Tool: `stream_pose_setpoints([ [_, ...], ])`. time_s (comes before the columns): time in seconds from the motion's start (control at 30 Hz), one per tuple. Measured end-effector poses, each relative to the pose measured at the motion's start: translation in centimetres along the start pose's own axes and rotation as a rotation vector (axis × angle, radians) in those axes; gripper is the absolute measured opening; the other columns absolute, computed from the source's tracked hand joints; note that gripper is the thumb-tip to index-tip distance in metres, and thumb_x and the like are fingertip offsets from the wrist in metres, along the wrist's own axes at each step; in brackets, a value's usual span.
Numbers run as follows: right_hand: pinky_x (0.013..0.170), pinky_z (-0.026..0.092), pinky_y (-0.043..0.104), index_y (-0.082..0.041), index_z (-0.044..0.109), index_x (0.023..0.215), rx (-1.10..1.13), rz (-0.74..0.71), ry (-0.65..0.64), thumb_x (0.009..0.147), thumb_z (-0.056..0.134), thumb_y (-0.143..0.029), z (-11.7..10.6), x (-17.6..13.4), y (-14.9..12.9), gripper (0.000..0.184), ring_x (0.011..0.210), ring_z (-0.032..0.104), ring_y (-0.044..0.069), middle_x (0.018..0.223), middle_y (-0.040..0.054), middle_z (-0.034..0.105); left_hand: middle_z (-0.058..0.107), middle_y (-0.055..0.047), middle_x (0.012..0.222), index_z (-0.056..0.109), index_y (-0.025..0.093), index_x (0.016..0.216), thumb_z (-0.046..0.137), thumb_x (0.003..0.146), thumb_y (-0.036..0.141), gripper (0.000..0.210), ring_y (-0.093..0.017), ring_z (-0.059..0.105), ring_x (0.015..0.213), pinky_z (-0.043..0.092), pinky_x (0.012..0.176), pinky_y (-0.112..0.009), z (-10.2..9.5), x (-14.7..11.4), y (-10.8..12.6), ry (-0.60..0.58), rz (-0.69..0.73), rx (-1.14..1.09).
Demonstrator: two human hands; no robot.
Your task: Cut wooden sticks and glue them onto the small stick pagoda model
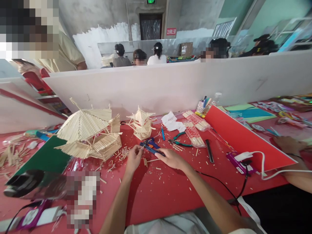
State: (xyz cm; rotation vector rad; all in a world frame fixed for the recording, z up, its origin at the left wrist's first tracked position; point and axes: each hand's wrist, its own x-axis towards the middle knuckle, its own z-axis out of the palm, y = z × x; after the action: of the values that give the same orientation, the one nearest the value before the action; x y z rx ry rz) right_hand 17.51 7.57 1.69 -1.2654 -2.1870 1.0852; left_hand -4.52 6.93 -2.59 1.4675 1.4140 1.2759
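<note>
My right hand (172, 158) is closed around the handle end of a slim blue hand tool (153, 150), whose exact kind is unclear. The fingers of my left hand (135, 158) are pinched together by the tool's far end; whatever lies between them is too small to make out. Just beyond sits a second blue tool with an orange part (152, 142). A small stick-built pavilion (141, 125) stands behind my hands. To the left is a larger wooden-stick pavilion (89, 133) with a sloping roof. Short cut sticks (124, 153) lie scattered beside my left hand.
Green-handled pliers (181, 143), bagged sticks (195, 135), crumpled tissue (172, 122) and a black-and-grey tool (209, 151) lie to the right. A red board (246, 139) stands by a purple power strip (241, 164). A dark bottle (34, 183) lies left. Another person's hand (287, 144) rests at right.
</note>
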Motion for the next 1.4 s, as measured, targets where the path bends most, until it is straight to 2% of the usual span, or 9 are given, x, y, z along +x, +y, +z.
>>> stream_pose_setpoints([
  [0.2, 0.063, 0.040, 0.028, -0.018, 0.072, 0.099, -0.030, -0.004, 0.017, 0.097, 0.047, -0.048, -0.1, -0.1, -0.2, 0.039, 0.072, 0.065, 0.021, 0.083, 0.0052, 0.074, 0.065, -0.002, 0.066, 0.062, 0.017, 0.079, 0.056, 0.087, 0.054, 0.037, -0.014, 0.053, 0.057, 0.038, 0.056, -0.025, -0.2, 0.1, -0.2, 0.020, -0.029, 0.052],
  [0.37, 0.065, 0.041, 0.028, -0.018, 0.073, 0.105, -0.051, -0.002, 0.038, 0.096, 0.050, -0.049, -0.1, -0.3, -0.2, 0.039, 0.075, 0.067, 0.022, 0.087, 0.0071, 0.076, 0.066, -0.002, 0.066, 0.062, 0.018, 0.078, 0.057, 0.087, 0.051, 0.035, -0.015, 0.053, 0.057, 0.038, 0.057, -0.026, -0.2, 0.0, -0.1, 0.030, -0.028, 0.073],
  [0.6, 0.065, 0.041, 0.027, -0.019, 0.072, 0.104, -0.079, -0.024, 0.070, 0.097, 0.049, -0.048, 0.3, -0.1, -0.4, 0.038, 0.077, 0.068, 0.022, 0.088, 0.0069, 0.076, 0.065, -0.001, 0.069, 0.061, 0.019, 0.078, 0.053, 0.092, 0.048, 0.034, -0.014, 0.052, 0.058, 0.037, 0.058, -0.025, -0.5, -0.1, -0.2, 0.038, -0.017, 0.140],
  [0.7, 0.063, 0.039, 0.027, -0.019, 0.071, 0.102, -0.159, -0.021, 0.076, 0.098, 0.046, -0.051, 0.7, 0.2, -0.5, 0.041, 0.075, 0.068, 0.022, 0.085, 0.0072, 0.075, 0.065, -0.001, 0.068, 0.061, 0.019, 0.078, 0.053, 0.093, 0.047, 0.033, -0.014, 0.051, 0.059, 0.036, 0.059, -0.025, -0.5, -0.2, -0.2, 0.050, -0.010, 0.175],
  [0.83, 0.065, 0.039, 0.029, -0.018, 0.068, 0.101, -0.391, 0.004, 0.090, 0.101, 0.037, -0.055, 1.3, 0.5, -0.7, 0.048, 0.078, 0.070, 0.025, 0.085, 0.0112, 0.076, 0.067, -0.002, 0.071, 0.061, 0.019, 0.079, 0.053, 0.093, 0.045, 0.030, -0.015, 0.055, 0.060, 0.038, 0.061, -0.026, -0.7, -0.2, 0.0, 0.076, -0.001, 0.209],
  [0.97, 0.067, 0.040, 0.030, -0.017, 0.064, 0.105, -0.559, -0.010, 0.077, 0.104, 0.029, -0.051, 2.0, 1.0, -0.9, 0.049, 0.082, 0.072, 0.028, 0.089, 0.0145, 0.076, 0.068, -0.002, 0.070, 0.061, 0.020, 0.079, 0.053, 0.092, 0.043, 0.028, -0.016, 0.056, 0.060, 0.038, 0.062, -0.027, -1.1, -0.1, 0.1, 0.102, -0.002, 0.230],
  [1.23, 0.068, 0.041, 0.029, -0.018, 0.065, 0.103, -0.611, -0.002, 0.067, 0.105, 0.025, -0.048, 3.2, 2.3, -1.3, 0.050, 0.080, 0.073, 0.025, 0.089, 0.0126, 0.076, 0.072, -0.004, 0.077, 0.063, 0.021, 0.080, 0.052, 0.092, 0.041, 0.025, -0.019, 0.063, 0.069, 0.040, 0.066, -0.027, -2.0, -0.1, 0.2, 0.168, 0.009, 0.308],
  [1.4, 0.066, 0.041, 0.030, -0.019, 0.066, 0.100, -0.611, 0.004, 0.086, 0.105, 0.024, -0.051, 2.5, 2.3, -0.9, 0.053, 0.080, 0.072, 0.028, 0.087, 0.0136, 0.076, 0.074, -0.005, 0.084, 0.064, 0.022, 0.087, 0.048, 0.095, 0.039, 0.025, -0.021, 0.067, 0.075, 0.042, 0.070, -0.028, -2.5, -0.4, 0.6, 0.191, 0.012, 0.418],
])
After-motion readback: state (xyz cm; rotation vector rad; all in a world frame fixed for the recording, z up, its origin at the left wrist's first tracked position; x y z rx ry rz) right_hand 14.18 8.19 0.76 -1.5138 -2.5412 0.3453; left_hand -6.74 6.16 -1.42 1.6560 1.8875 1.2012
